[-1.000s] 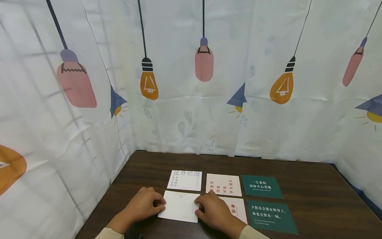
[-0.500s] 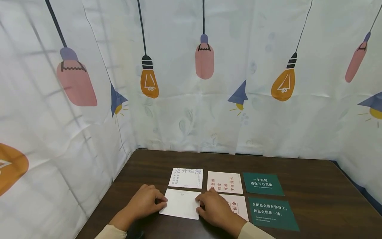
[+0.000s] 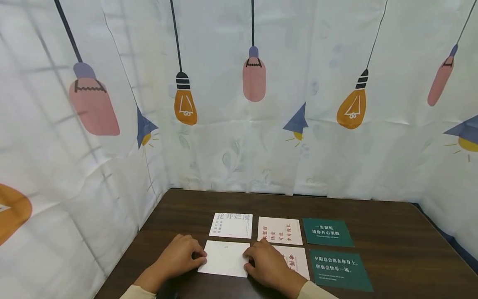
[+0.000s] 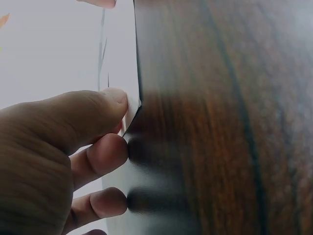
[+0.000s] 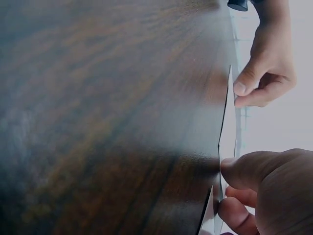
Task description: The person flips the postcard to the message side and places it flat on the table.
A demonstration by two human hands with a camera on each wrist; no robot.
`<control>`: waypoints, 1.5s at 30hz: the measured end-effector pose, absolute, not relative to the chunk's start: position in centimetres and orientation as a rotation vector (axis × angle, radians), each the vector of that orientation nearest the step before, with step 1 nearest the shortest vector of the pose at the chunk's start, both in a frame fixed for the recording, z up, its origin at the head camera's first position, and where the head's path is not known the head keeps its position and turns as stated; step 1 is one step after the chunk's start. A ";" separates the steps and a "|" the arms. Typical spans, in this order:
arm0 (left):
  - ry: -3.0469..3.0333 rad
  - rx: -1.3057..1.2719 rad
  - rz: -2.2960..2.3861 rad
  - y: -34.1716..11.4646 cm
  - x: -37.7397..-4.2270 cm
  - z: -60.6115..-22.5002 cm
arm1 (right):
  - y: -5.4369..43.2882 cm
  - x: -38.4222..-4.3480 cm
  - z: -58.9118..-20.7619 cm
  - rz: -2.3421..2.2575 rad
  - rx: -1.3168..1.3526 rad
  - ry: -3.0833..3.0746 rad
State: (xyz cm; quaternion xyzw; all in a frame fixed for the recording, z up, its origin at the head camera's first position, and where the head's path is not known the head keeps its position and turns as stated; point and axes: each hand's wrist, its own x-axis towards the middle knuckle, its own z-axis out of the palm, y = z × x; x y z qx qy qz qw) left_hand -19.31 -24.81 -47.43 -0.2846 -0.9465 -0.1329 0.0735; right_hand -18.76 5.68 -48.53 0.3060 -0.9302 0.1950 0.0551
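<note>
A blank-faced white card [image 3: 223, 258] with a tiny mark near its top lies at the front of the dark table. My left hand [image 3: 181, 256] pinches its left edge between thumb and fingers. At the card's right edge, my right hand [image 3: 269, 262] holds on in the same way and partly covers a pale pink card [image 3: 298, 261] with red characters. In the left wrist view the thumb lies over the white card [image 4: 120, 58] by a corner. Both hands show in the right wrist view, at opposite ends of the slightly bent card [image 5: 229, 127].
Behind it lies a white card [image 3: 232, 227] with grey-blue characters, then another pale pink card [image 3: 280, 228]. Two green cards, one rear [image 3: 328, 238] and one front [image 3: 340, 276], lie to the right on the wood-grain table [image 3: 403, 245]. A lamp-patterned curtain [image 3: 224, 166] hangs beyond.
The head view has tipped slightly up and down. Both hands keep their hold on the white card's sides, and the cards stay in place.
</note>
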 end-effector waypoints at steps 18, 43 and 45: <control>-2.843 -0.835 -0.463 -24.5 -19.1 -47.1 | 6.6 -18.7 -48.2 0.731 0.897 -2.788; -2.781 -0.898 -0.558 -20.9 -19.2 -46.4 | 10.3 -18.7 -47.7 0.732 0.813 -2.790; -2.776 -0.905 -0.559 -20.6 -19.2 -46.4 | 10.6 -18.7 -47.6 0.725 0.808 -2.796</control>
